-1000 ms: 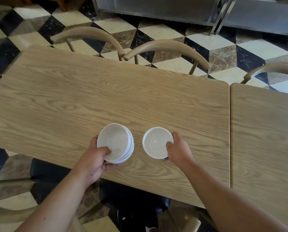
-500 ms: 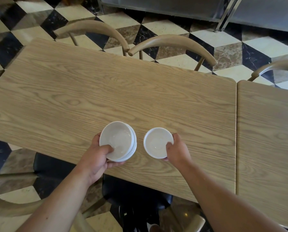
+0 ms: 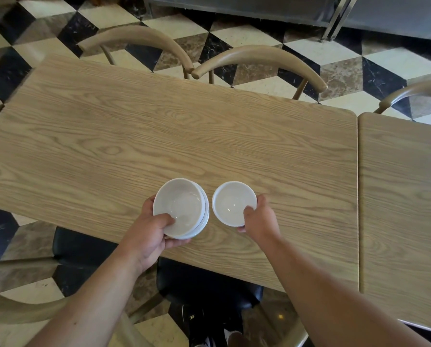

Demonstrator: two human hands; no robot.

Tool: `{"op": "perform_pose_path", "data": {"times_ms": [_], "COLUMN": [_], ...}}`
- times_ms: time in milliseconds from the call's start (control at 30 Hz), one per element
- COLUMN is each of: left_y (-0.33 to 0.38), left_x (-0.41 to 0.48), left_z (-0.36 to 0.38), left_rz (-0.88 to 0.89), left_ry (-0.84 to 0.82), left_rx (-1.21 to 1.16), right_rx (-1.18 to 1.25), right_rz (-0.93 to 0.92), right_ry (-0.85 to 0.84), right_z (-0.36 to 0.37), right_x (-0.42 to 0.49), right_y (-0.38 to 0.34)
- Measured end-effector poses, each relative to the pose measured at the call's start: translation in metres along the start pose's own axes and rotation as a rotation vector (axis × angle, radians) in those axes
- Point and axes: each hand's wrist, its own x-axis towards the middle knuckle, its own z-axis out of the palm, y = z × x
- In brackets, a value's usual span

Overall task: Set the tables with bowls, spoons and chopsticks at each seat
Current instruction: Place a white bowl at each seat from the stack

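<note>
Near the front edge of the light wooden desk (image 3: 159,136), seen from the head camera, two white pieces sit side by side, just apart. Left hand (image 3: 148,237) has its grip clenched on the stack of bowls (image 3: 182,207), thumb hooked inside the top bowl, fingers wrapped under the rim; the stack tilts a little toward the person, mouths facing up. Right hand (image 3: 259,219) grasps the single bowl (image 3: 233,202) at its near right rim, thumb over the edge, and that bowl stands upright and level on the wood, mouth up. Being round, neither has a long axis to speak of. Compared with half a second ago, hands and bowls hold the same pairing and the same spot on the desk; only the camera has shifted slightly. Two curved chair backs (image 3: 259,57) stand beyond the far edge, and a second desk (image 3: 404,196) butts against the right side.
</note>
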Motion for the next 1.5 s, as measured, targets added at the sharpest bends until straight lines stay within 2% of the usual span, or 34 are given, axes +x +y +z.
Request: {"op": "perform_pose_path", "data": {"times_ms": [167, 267, 333, 400, 433, 500, 567, 600, 700, 900, 1133, 1267, 1500], "left_y": [0.000, 0.004, 0.009, 0.016, 0.019, 0.027, 0.037, 0.043, 0.065, 0.118, 0.192, 0.216, 0.230], "left_x": [0.000, -0.005, -0.011, -0.019, -0.023, -0.031, -0.036, -0.038, -0.041, -0.043, -0.046, -0.044, -0.017], "left_z": [-0.005, -0.008, -0.012, -0.017, -0.020, -0.027, -0.039, -0.047, -0.087, -0.204, -0.345, -0.383, -0.400], "left_rz": [0.005, 0.015, 0.028, 0.047, 0.055, 0.071, 0.088, 0.094, 0.111, 0.206, 0.316, 0.291, 0.204], "left_ry": [0.003, 0.004, 0.010, 0.010, 0.007, -0.001, -0.006, -0.005, -0.025, -0.111, -0.190, -0.182, -0.151], "left_rx": [-0.010, 0.008, 0.006, 0.005, 0.017, 0.044, 0.048, 0.046, 0.041, 0.065, 0.114, 0.074, 0.042], "right_rx": [0.020, -0.067, -0.262, -0.264, -0.220, -0.175, -0.253, -0.323, -0.484, -0.506, -0.381, -0.271, -0.066], "right_rz": [0.025, 0.047, -0.062, -0.237, -0.307, -0.377, -0.409, -0.442, -0.517, -0.488, -0.477, -0.426, -0.255], "right_ry": [-0.018, -0.030, 0.120, 0.257, 0.217, -0.028, -0.228, -0.250, -0.159, 0.048, 0.055, 0.055, -0.021], "right_z": [0.008, 0.000, -0.010, -0.012, -0.007, 0.017, 0.051, 0.068, 0.114, 0.230, 0.356, 0.391, 0.402], "right_x": [0.000, -0.003, -0.016, -0.038, -0.053, -0.083, -0.107, -0.115, -0.128, -0.168, -0.220, -0.228, -0.207], "right_y": [-0.010, -0.016, -0.025, -0.043, -0.058, -0.091, -0.119, -0.130, -0.157, -0.220, -0.300, -0.321, -0.331]}}
